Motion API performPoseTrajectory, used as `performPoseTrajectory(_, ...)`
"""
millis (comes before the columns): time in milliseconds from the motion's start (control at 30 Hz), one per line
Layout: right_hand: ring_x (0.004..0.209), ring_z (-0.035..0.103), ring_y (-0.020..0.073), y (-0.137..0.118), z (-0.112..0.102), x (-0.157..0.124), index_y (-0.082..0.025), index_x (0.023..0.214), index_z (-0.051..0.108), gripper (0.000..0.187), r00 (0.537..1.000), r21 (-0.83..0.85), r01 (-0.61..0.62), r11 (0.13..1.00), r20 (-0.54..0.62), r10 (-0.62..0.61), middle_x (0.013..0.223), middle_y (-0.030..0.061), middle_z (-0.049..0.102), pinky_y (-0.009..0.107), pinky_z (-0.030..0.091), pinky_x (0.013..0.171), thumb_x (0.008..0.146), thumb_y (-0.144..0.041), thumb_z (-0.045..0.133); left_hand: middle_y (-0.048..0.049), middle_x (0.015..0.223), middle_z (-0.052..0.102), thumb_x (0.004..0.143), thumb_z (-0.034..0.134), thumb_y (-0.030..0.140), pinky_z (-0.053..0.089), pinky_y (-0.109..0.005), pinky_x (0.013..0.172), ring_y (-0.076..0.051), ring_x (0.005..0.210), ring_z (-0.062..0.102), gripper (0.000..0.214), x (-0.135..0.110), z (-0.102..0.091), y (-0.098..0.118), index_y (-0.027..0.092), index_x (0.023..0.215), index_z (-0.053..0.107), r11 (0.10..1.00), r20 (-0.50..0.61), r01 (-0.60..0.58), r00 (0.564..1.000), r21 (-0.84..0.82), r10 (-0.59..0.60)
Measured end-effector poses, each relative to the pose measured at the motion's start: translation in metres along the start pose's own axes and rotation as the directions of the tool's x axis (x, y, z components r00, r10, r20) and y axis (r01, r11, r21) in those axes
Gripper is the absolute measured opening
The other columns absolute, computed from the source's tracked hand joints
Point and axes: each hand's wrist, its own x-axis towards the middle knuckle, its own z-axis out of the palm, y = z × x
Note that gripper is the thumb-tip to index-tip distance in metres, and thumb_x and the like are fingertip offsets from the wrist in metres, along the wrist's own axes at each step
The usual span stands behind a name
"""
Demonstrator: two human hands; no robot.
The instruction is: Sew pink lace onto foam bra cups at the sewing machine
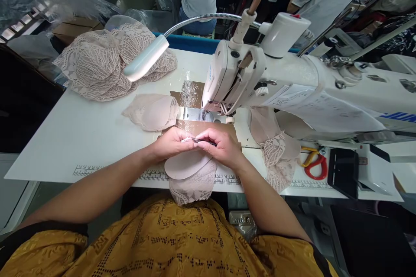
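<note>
In front of the sewing machine point(224, 82), my two hands meet over a pale pink bra cup piece point(186, 165) with a lace part point(191, 188) hanging over the table's front edge. My left hand point(170, 143) pinches the upper edge of this piece. Closed fingers of my right hand point(222, 146) hold a slim dark tool point(209, 142), its tip at the pinched edge; whether it is snips or tweezers I cannot tell. Behind my left hand lies another lace-edged cup piece point(156, 111), beside the needle plate point(191, 114).
A big heap of lace pieces point(97, 58) sits back left under a lamp point(146, 58). More cup pieces point(276, 143) lie at right, near red and yellow-handled scissors point(315, 166) and a black phone-like object point(342, 173). A printed ruler point(227, 180) runs along the front edge. Two people are beyond.
</note>
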Motion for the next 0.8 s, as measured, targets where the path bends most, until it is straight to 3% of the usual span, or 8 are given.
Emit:
performPoseTrajectory(167, 0.075, 0.063, 0.0146, 0.003, 0.000, 0.000, -0.021, 0.088, 0.068, 0.012, 0.994, 0.040, -0.074, 0.996, -0.083, 0.077, 0.084, 0.0017, 0.070, 0.027, 0.049, 0.067, 0.088, -0.031, 0.061, -0.0054, 0.079, 0.064, 0.085, 0.064, 0.051, 0.043, -0.024, 0.058, -0.014, 0.069, 0.057, 0.039, -0.001, 0.000, 0.007, 0.012, 0.085, 0.070, 0.999, 0.057, -0.013, 0.998, 0.052, 0.010)
performPoseTrajectory(233, 0.077, 0.064, 0.0157, 0.006, -0.002, -0.002, -0.021, 0.095, 0.066, 0.017, 0.980, 0.074, -0.123, 0.990, -0.148, 0.133, 0.087, 0.0028, 0.069, 0.028, 0.051, 0.068, 0.088, -0.035, 0.059, -0.0043, 0.076, 0.063, 0.088, 0.060, 0.051, 0.042, -0.024, 0.058, -0.014, 0.067, 0.056, 0.039, -0.008, -0.003, 0.016, 0.013, 0.083, 0.070, 0.974, 0.047, -0.037, 0.999, 0.223, 0.027)
performPoseTrajectory(367, 0.088, 0.065, 0.0192, 0.008, -0.002, -0.007, -0.022, 0.113, 0.063, 0.033, 0.972, -0.111, -0.075, 0.991, -0.231, 0.048, 0.098, 0.0050, 0.070, 0.031, 0.052, 0.076, 0.085, -0.040, 0.065, -0.0023, 0.067, 0.064, 0.086, 0.060, 0.049, 0.042, -0.025, 0.057, -0.015, 0.060, 0.056, 0.035, -0.025, -0.021, 0.037, 0.016, 0.079, 0.071, 0.686, -0.163, -0.022, 0.965, 0.727, 0.205)
performPoseTrajectory(433, 0.084, 0.065, 0.0185, 0.005, 0.003, -0.008, -0.022, 0.118, 0.062, 0.034, 0.988, -0.300, 0.053, 0.952, -0.124, -0.094, 0.101, 0.0060, 0.070, 0.030, 0.051, 0.071, 0.086, -0.033, 0.062, -0.0054, 0.083, 0.070, 0.086, 0.058, 0.047, 0.048, -0.029, 0.069, -0.019, 0.074, 0.063, 0.034, -0.024, -0.037, 0.044, 0.017, 0.093, 0.073, 0.579, -0.232, -0.016, 0.907, 0.815, 0.352)
performPoseTrajectory(500, 0.080, 0.063, 0.0169, 0.001, 0.011, -0.006, -0.022, 0.118, 0.064, 0.032, 0.971, -0.428, 0.238, 0.872, 0.104, -0.214, 0.109, 0.0073, 0.068, 0.028, 0.049, 0.065, 0.087, -0.022, 0.056, -0.0099, 0.111, 0.069, 0.085, 0.057, 0.042, 0.049, -0.034, 0.087, -0.025, 0.100, 0.064, 0.037, -0.014, -0.054, 0.046, 0.017, 0.108, 0.071, 0.515, -0.276, 0.015, 0.858, 0.857, 0.433)
performPoseTrajectory(567, 0.081, 0.063, 0.0168, -0.004, 0.017, -0.003, -0.021, 0.107, 0.068, 0.029, 0.913, -0.463, 0.379, 0.801, 0.327, -0.242, 0.117, 0.0077, 0.066, 0.027, 0.046, 0.064, 0.081, -0.014, 0.056, -0.0133, 0.136, 0.056, 0.078, 0.061, 0.037, 0.042, -0.042, 0.102, -0.032, 0.124, 0.052, 0.049, 0.002, -0.070, 0.045, 0.016, 0.122, 0.064, 0.481, -0.354, 0.147, 0.856, 0.864, 0.375)
performPoseTrajectory(633, 0.081, 0.062, 0.0170, -0.009, 0.015, -0.003, -0.020, 0.089, 0.069, 0.021, 0.885, -0.478, 0.388, 0.788, 0.431, -0.174, 0.112, 0.0070, 0.068, 0.026, 0.043, 0.062, 0.073, -0.009, 0.061, -0.0158, 0.135, 0.055, 0.068, 0.067, 0.033, 0.041, -0.046, 0.102, -0.038, 0.125, 0.050, 0.061, 0.016, -0.082, 0.041, 0.015, 0.126, 0.061, 0.546, -0.451, 0.282, 0.869, 0.789, 0.204)
performPoseTrajectory(800, 0.059, 0.052, 0.0135, -0.015, -0.019, -0.018, -0.019, 0.060, 0.058, 0.019, 0.937, -0.577, 0.062, 0.814, 0.315, 0.151, 0.069, 0.0018, 0.064, 0.024, 0.032, 0.051, 0.065, -0.001, 0.058, -0.0083, 0.086, 0.071, 0.069, 0.065, 0.037, 0.052, -0.034, 0.070, -0.028, 0.082, 0.068, 0.033, 0.015, -0.082, 0.029, 0.015, 0.093, 0.068, 0.750, -0.360, 0.267, 0.932, 0.605, -0.042)
